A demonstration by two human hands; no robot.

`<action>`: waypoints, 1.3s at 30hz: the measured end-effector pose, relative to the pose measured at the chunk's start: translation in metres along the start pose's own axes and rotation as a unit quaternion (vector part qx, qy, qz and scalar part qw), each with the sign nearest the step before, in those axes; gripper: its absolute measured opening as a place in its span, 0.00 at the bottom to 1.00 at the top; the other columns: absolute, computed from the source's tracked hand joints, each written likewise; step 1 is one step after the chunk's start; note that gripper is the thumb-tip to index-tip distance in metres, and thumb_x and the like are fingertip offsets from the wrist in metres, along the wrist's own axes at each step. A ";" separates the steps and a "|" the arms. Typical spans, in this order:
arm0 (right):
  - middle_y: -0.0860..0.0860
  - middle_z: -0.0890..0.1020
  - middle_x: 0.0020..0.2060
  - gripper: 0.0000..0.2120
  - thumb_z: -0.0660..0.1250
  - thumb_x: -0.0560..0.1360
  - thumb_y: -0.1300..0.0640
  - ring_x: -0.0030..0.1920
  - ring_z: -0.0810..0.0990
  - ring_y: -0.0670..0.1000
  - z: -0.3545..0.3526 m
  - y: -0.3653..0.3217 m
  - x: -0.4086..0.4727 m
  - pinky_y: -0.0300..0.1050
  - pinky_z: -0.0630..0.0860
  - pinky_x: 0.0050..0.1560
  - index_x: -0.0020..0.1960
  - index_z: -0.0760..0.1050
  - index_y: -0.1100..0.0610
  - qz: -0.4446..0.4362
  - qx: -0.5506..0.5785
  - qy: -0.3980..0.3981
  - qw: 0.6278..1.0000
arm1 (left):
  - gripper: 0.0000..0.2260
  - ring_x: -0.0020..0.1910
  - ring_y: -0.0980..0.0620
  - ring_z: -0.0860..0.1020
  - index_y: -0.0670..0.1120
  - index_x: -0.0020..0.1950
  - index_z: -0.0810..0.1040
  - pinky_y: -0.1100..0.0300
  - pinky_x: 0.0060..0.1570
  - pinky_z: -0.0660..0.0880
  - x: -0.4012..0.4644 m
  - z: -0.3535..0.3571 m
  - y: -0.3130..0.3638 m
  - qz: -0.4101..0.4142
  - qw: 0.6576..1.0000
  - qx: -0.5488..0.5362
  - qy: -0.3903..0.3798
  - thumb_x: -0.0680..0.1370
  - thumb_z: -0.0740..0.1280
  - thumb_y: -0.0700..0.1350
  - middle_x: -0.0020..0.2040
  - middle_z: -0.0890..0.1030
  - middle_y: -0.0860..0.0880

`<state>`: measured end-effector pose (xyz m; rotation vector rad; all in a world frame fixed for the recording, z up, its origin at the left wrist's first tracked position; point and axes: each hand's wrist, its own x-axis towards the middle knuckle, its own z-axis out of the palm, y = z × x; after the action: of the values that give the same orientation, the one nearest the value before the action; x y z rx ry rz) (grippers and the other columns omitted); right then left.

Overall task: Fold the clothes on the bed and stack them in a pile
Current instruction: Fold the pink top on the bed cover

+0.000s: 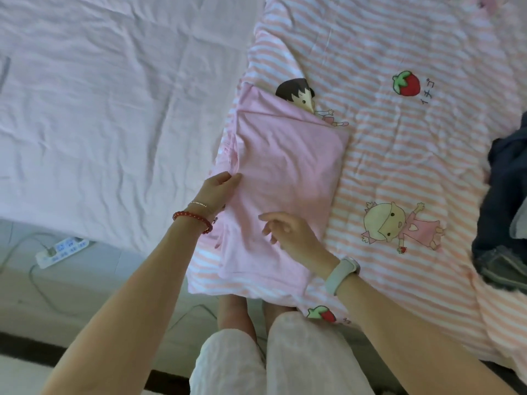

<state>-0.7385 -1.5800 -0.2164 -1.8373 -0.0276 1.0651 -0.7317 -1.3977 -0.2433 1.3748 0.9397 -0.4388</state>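
A folded pale pink cotton garment (285, 178) lay on the pink-and-white striped cartoon-print quilt (413, 166) near the bed's edge. The left hand (218, 189) pinched the garment's left edge. The right hand (291, 232) rested on it, fingers loosely spread. Dark blue clothes (504, 201) lay well apart at right.

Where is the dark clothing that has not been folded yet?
In the head view, the dark clothing lies bunched at the far right edge, on the striped quilt, right of the folded pink garment and beyond the blonde cartoon girl.
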 end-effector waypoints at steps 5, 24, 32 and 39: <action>0.59 0.80 0.49 0.10 0.60 0.76 0.67 0.50 0.77 0.55 -0.039 -0.023 0.058 0.38 0.69 0.49 0.55 0.77 0.65 -0.128 -0.178 0.198 0.955 | 0.06 0.43 0.49 0.74 0.44 0.47 0.78 0.49 0.49 0.74 -0.013 0.005 -0.025 0.058 0.998 0.011 -0.021 0.78 0.64 0.45 0.44 0.78 0.43; 0.47 0.72 0.33 0.04 0.60 0.78 0.60 0.39 0.70 0.53 -0.075 -0.105 0.162 0.49 0.67 0.41 0.46 0.70 0.60 -0.246 -0.293 0.113 0.917 | 0.03 0.33 0.63 0.73 0.51 0.45 0.76 0.71 0.35 0.69 -0.015 0.008 -0.033 0.112 0.990 0.082 -0.037 0.78 0.64 0.47 0.34 0.75 0.58; 0.62 0.81 0.41 0.10 0.59 0.78 0.59 0.44 0.76 0.61 -0.077 -0.113 0.171 0.49 0.70 0.47 0.53 0.75 0.64 -0.291 -0.270 0.206 0.894 | 0.15 0.27 0.59 0.66 0.49 0.32 0.66 0.68 0.31 0.64 -0.039 -0.016 -0.047 0.134 0.973 0.144 0.122 0.79 0.62 0.45 0.27 0.64 0.55; 0.53 0.82 0.48 0.11 0.58 0.79 0.55 0.48 0.78 0.56 -0.070 -0.119 0.198 0.41 0.67 0.43 0.56 0.75 0.58 -0.271 -0.323 0.190 0.887 | 0.15 0.26 0.56 0.65 0.50 0.32 0.68 0.66 0.27 0.63 -0.034 -0.042 -0.063 0.053 0.962 0.184 0.193 0.76 0.65 0.52 0.25 0.65 0.53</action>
<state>-0.5208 -1.4807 -0.2462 -2.3977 -0.6955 0.2891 -0.8121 -1.3781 -0.2532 1.8873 1.1307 -0.2747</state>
